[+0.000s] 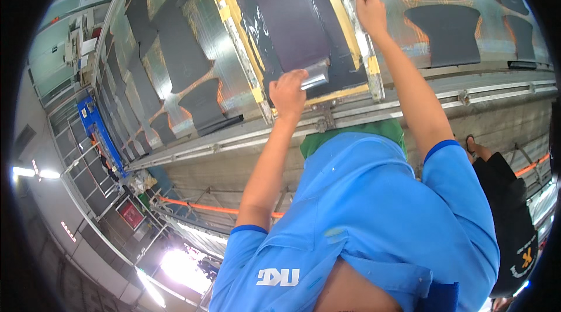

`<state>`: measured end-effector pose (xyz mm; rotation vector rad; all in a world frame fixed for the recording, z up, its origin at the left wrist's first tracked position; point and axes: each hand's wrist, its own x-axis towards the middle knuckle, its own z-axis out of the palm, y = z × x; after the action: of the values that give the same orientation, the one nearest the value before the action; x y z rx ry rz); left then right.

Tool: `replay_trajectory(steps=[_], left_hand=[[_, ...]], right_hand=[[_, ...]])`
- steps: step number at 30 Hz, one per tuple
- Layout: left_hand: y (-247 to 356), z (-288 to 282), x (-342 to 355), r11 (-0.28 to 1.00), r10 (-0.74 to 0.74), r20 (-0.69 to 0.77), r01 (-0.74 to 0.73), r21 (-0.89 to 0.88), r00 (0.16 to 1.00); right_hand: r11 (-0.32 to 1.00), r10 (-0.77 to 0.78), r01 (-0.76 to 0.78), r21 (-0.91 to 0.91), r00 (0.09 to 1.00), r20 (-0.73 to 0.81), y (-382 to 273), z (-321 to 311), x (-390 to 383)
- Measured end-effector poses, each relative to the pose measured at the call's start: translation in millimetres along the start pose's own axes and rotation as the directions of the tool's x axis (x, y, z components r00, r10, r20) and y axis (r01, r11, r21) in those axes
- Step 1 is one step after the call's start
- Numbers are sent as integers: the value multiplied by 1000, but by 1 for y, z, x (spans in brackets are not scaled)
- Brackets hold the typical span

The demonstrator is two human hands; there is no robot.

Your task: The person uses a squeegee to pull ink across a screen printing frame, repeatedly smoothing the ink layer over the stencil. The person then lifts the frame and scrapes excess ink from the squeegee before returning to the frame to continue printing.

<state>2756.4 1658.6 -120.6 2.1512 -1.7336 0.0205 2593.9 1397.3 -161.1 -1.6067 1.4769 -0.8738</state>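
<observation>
A screen-printing frame (236, 49) with metal bars and yellow tape round its inner edge lies on the long table in front of me. Dark ink is smeared over its mesh, round a purplish-grey rectangle (292, 16). My left hand (287, 95) is closed round a squeegee (317, 76) with a shiny metal holder, low on the mesh near the frame's front end. Its blade edge is hidden. At the upper right bar of the frame, my right hand (369, 11) has its fingers bent and closed on the bar.
Dark grey cut fabric pieces (447, 34) lie flat on the shiny table (403, 54) on both sides of the frame. A metal rail (421, 101) runs along the table's near edge. Behind me at the right stands a person in black (505, 207). An orange pipe (198, 204) runs behind me.
</observation>
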Motion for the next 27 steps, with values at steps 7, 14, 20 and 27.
replay_trajectory(steps=[7,14,20,27], left_hand=[[-92,11,209,978,-204,73,201,48,976],[-96,24,303,948,-183,171,128,293,968],[-67,25,211,972,-41,175,-1,235,984],[-3,15,24,992,88,-5,-87,93,996]], right_hand=[[994,106,-104,-43,993,49,-19,-5,-4],[989,148,-147,-35,988,40,-20,-5,-7],[998,31,-32,-55,999,-19,-8,-1,-5],[998,-43,45,43,999,-27,17,6,4]])
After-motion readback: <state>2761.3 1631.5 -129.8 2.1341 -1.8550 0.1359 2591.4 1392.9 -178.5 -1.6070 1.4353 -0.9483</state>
